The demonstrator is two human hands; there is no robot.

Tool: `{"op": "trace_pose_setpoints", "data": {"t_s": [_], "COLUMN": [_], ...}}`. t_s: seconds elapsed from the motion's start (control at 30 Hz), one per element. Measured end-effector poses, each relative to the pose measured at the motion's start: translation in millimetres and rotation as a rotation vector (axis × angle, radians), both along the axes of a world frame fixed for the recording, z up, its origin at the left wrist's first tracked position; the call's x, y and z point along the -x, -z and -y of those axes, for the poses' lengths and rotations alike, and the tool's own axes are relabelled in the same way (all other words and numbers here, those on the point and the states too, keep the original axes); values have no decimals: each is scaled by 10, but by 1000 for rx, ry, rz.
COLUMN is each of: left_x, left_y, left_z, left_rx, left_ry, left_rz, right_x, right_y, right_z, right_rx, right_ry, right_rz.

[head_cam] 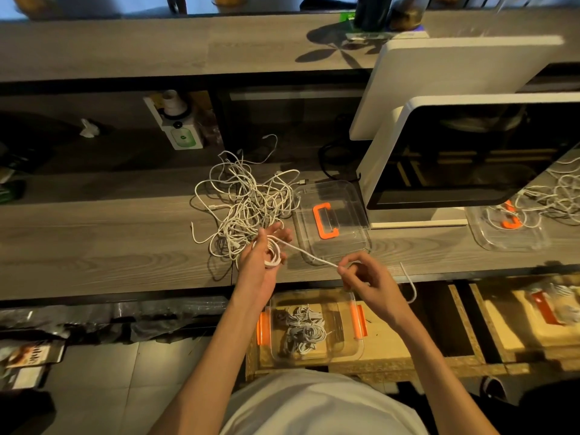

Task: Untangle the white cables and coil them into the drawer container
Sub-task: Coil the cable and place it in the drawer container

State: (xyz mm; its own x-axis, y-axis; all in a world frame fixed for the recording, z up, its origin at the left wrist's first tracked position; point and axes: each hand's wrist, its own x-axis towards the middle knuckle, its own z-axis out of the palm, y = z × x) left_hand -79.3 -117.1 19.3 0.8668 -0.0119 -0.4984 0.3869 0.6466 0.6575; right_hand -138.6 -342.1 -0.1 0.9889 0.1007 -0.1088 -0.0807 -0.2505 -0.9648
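Observation:
A tangle of white cables [244, 199] lies on the grey wooden counter. My left hand [262, 259] holds a small coil of white cable [272, 254] wound around its fingers, just in front of the tangle. One strand runs taut from the coil to my right hand [364, 274], which pinches it; the loose end [411, 284] hangs off past the counter edge. Below the counter, a clear container with orange clips [357, 346] sits in an open wooden drawer and holds several coiled cables [306, 328].
A clear lid with an orange handle [342, 243] lies on the counter right of the tangle. A white-framed screen [470, 158] stands at the right. Another clear lid with cables [508, 227] sits far right. A second drawer [533, 321] is open beside the first.

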Motion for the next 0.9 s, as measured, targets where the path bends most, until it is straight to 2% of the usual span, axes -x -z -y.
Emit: {"op": "trace_pose_setpoints", "data": {"t_s": [0.07, 0.2, 0.27, 0.33, 0.4, 0.47, 0.53, 0.63, 0.8, 0.9], "left_x": [7, -9, -7, 12, 43, 74, 114, 180, 222, 218], "left_y": [24, 105, 169, 210, 202, 169, 134, 72, -57, -58], "left_z": [-7, -21, -6, 8, 31, 56, 80, 133, 198, 149], "left_rx": [31, 78, -45, -268, -469, -568, -552, -404, -111, -175], "left_ry": [-18, -69, -35, 47, 184, 348, 506, 679, 861, 943], "left_rz": [-47, -81, -70, -35, -11, -12, -45, -101, -40, 82], "right_x": [36, 91, 91, 78, 55, 12, -32, -118, -254, -269], "right_y": [33, 39, -21, -111, -181, -234, -275, -320, -247, -205], "right_z": [-70, -171, -186, -217, -262, -298, -326, -365, -362, -263], "right_rx": [7, 70, 75, 52, 8, -67, -193, -282, -64, 80], "right_ry": [-30, -224, -314, -407, -448, -413, -333, -181, 11, 16], "right_rz": [-22, -62, -91, -132, -137, -118, -116, -93, 26, 126]}}
